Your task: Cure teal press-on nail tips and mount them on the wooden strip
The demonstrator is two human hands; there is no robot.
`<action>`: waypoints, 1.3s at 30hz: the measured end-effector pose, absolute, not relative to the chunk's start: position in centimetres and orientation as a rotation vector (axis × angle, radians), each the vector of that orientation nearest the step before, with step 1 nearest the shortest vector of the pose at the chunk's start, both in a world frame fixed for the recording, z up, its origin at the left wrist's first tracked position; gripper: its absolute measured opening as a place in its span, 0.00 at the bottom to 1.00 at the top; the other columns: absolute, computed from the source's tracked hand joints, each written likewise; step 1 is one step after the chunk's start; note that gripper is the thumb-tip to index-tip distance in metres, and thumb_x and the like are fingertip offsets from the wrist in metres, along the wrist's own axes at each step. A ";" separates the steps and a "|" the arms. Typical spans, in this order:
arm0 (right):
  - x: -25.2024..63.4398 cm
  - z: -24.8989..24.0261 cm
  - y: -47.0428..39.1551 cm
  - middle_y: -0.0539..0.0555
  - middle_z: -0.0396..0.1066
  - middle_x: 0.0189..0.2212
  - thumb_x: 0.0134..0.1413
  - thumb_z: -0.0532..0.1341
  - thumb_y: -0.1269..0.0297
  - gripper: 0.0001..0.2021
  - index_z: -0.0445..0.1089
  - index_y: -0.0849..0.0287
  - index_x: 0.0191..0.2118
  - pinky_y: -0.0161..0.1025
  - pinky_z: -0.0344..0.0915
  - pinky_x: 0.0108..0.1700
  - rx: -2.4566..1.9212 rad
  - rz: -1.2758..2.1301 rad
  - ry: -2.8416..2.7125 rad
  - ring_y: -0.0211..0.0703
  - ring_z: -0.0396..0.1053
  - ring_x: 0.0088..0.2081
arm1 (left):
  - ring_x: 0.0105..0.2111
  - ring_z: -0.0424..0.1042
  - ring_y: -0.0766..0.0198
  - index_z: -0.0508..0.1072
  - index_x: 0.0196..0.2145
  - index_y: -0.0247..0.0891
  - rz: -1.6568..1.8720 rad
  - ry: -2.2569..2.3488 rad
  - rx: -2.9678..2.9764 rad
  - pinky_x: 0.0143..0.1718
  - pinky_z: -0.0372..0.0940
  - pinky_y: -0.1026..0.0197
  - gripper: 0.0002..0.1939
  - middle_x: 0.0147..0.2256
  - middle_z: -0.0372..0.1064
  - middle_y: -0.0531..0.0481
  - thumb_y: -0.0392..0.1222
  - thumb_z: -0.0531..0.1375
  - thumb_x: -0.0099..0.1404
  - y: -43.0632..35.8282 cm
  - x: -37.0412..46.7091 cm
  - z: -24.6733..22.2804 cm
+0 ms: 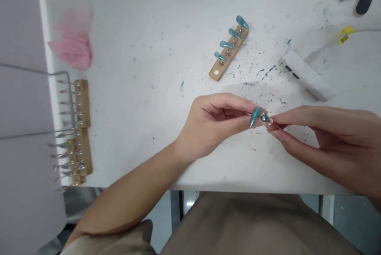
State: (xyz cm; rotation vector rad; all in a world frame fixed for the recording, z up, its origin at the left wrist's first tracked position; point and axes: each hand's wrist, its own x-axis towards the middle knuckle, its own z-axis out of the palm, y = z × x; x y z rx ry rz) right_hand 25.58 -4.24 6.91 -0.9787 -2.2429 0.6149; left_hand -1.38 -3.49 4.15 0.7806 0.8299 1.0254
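Observation:
Near the front of the white table, my left hand pinches a glossy teal press-on nail between thumb and index finger. Close beside the nail is a small shiny metal nail stand with a clear-looking end. My right hand is closed at that end, thumb and finger together, almost touching the left fingertips. How the nail and the stand meet is partly hidden by the fingers. Farther back, a wooden strip carries several teal press-on nails on metal stands.
Teal flakes are scattered behind my hands. A white box-like device lies at right, near a cable with a yellow tag. More wooden strips with nails line the left side by a wire frame; behind them lies pink cloth-like material.

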 end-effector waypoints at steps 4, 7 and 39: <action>25.7 6.9 -4.1 0.43 0.83 0.46 0.98 0.70 0.68 0.04 0.83 0.61 0.60 0.16 0.76 0.48 -1.049 0.596 -2.262 0.15 0.81 0.42 | 0.45 0.98 0.55 0.98 0.40 0.49 1.024 0.850 0.780 0.56 0.96 0.55 0.14 0.42 0.97 0.53 0.39 0.94 0.62 -3.5 -1.3 4.2; 25.9 6.6 -4.2 0.40 0.84 0.47 0.97 0.71 0.68 0.01 0.82 0.59 0.61 0.15 0.74 0.47 -1.061 0.543 -2.246 0.13 0.83 0.44 | 0.42 0.97 0.58 0.98 0.39 0.50 1.022 0.853 0.734 0.53 0.94 0.58 0.15 0.41 0.96 0.54 0.38 0.95 0.61 -3.4 -1.2 4.2; 25.8 6.6 -4.3 0.46 0.86 0.50 1.01 0.70 0.60 0.12 0.91 0.58 0.60 0.22 0.80 0.45 -1.109 0.500 -2.240 0.22 0.88 0.47 | 0.41 0.98 0.52 0.98 0.40 0.48 1.011 0.926 0.755 0.44 0.93 0.57 0.12 0.40 0.96 0.50 0.45 0.93 0.66 -3.8 -1.3 4.3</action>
